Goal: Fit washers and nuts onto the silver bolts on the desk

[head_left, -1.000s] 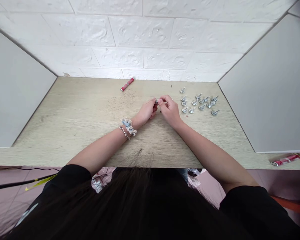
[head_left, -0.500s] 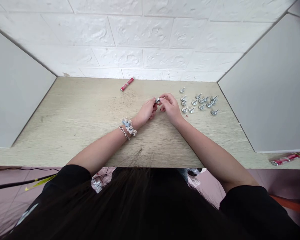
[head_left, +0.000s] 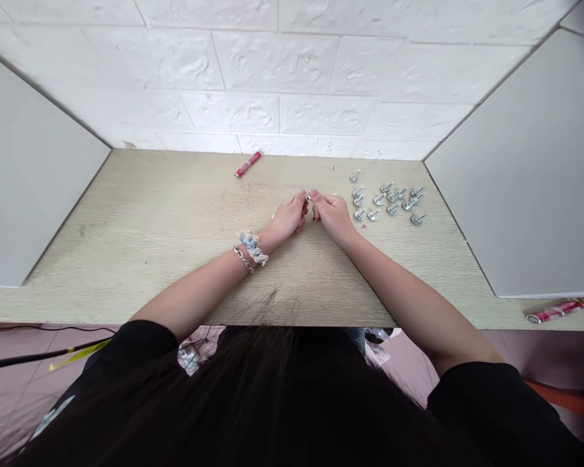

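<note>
Fingers, left hand [head_left: 288,217]: your thumb and index finger pinch a small metal fitting [head_left: 307,197]; the other digits curl beneath.
Fingers, right hand [head_left: 333,214]: bent inward, thumb tip at the fitting's right side; whether they grasp it too, cannot be told.
Metal fitting, handling: probably best served by a firm left pinch, leaving your right fingertips to make fine adjustments; hold it square between both thumbs, low over the tabletop [head_left: 175,227], so that a slip costs little.
Metal fitting, place: at the meeting point of your two sets of fingertips, mostly covered by them; its exact form too small to make out.
Disc-and-stem metal bolts [head_left: 393,209]: loose group on the tabletop, to the right of your right hand and apart from its fingers.
Red printed tube [head_left: 248,165]: lying slantwise near the white brick wall [head_left: 272,91], beyond your left hand.
Left wrist: blue-and-white scrunchie [head_left: 254,248], silver chain bracelet [head_left: 244,259].
</note>
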A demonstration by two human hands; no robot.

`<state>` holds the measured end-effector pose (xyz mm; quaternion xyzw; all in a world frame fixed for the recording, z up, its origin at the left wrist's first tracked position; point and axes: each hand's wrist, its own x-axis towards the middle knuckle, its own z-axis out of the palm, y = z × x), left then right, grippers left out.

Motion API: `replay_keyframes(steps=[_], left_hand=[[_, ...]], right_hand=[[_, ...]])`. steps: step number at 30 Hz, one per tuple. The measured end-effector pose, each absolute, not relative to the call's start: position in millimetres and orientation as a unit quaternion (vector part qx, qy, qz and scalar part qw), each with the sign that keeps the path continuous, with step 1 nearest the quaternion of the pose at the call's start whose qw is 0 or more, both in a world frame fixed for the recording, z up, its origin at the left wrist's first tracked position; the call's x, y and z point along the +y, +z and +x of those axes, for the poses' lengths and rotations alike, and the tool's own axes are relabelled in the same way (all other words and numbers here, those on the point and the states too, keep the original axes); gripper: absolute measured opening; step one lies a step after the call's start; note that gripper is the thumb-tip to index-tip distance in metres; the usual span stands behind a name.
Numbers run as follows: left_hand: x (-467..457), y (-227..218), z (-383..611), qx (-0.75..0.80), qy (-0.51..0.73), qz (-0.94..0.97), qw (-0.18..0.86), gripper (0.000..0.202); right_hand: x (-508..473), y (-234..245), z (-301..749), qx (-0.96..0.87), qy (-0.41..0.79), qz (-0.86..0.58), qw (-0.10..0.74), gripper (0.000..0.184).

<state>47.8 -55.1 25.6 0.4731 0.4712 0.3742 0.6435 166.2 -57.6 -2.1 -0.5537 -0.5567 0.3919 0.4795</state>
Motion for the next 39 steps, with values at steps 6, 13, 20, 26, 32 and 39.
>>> replay_keyframes(steps=[6, 13, 20, 26, 32, 39], left_hand=[[-52.8, 22.4, 46.8, 0.463, 0.377, 0.457, 0.66, 0.036], [-46.7, 14.5, 45.7, 0.44, 0.387, 0.454, 0.672, 0.035], [-47.4, 17.2, 46.0, 0.448, 0.375, 0.454, 0.672, 0.035], [-50.3, 19.7, 47.4, 0.458, 0.366, 0.479, 0.653, 0.039], [-50.2, 20.8, 47.2, 0.459, 0.37, 0.454, 0.668, 0.038], [-47.5, 16.2, 44.9, 0.439, 0.38, 0.448, 0.68, 0.036]], right_hand=[[-53.0, -5.5, 164.6, -0.513, 0.438, -0.505, 0.539, 0.046], [-50.1, -11.7, 165.4, -0.558, 0.433, -0.463, 0.535, 0.03], [-51.2, -12.1, 164.8, -0.561, 0.418, -0.486, 0.523, 0.035], [-57.0, -6.4, 165.9, -0.579, 0.394, -0.508, 0.501, 0.054], [-55.9, -7.0, 164.8, -0.562, 0.404, -0.521, 0.5, 0.062], [-56.3, -11.3, 162.9, -0.562, 0.386, -0.503, 0.532, 0.024]])
